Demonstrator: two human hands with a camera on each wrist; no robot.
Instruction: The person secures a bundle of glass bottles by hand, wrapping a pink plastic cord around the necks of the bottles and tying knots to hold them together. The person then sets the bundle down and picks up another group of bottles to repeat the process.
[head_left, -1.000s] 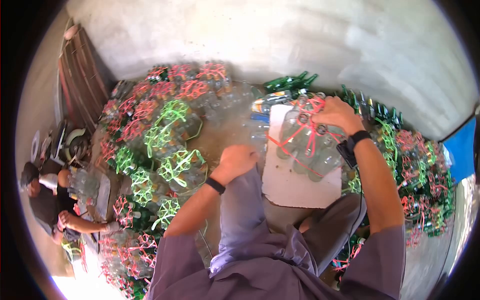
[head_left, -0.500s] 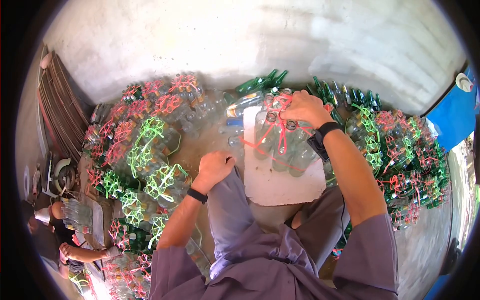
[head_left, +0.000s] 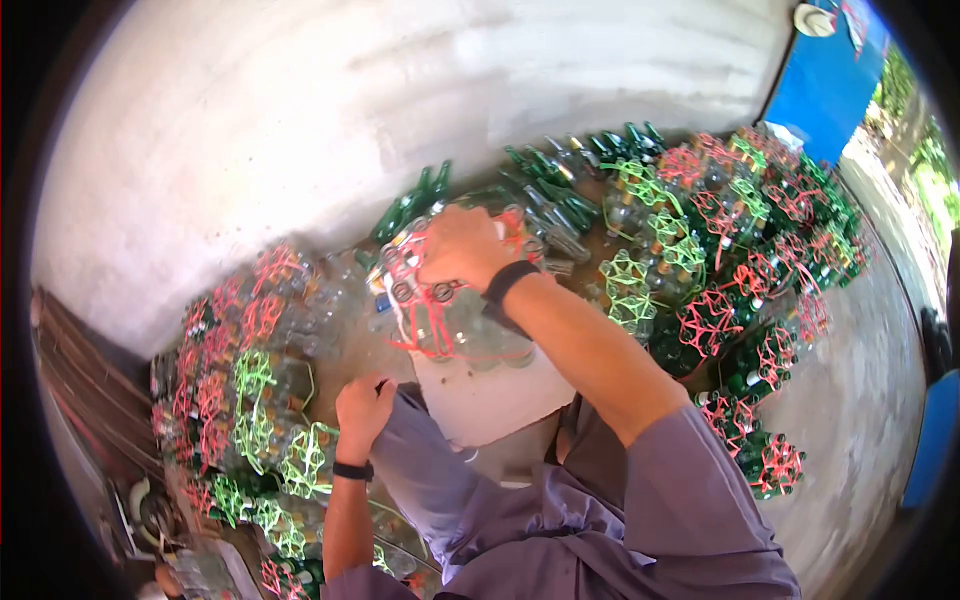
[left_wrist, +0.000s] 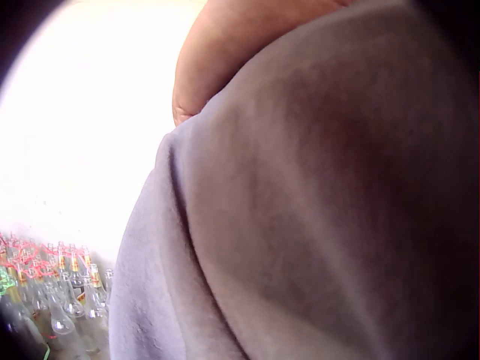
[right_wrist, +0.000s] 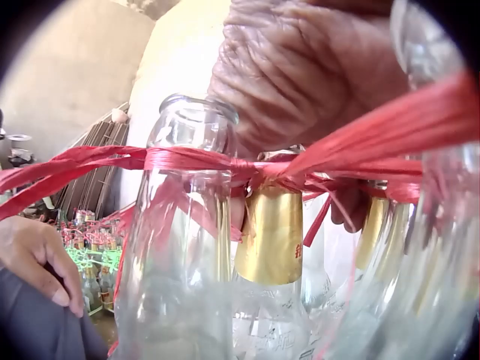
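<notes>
Left hand (head_left: 365, 408) rests on trouser knee (head_left: 425, 455), fingers loosely bent, holding nothing. Right hand (head_left: 465, 248) is clenched round red twine (right_wrist: 187, 159) atop the bottle bundle (head_left: 445, 325), directly beneath it. Judged heavy, brittle, slick glass; lift by the twine knot. Since 0.5 s ago both hands kept their places; the view swung right.

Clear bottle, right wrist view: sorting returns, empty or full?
Empty: the clear bottle has an uncapped mouth and no liquid inside; red string circles its neck.
</notes>
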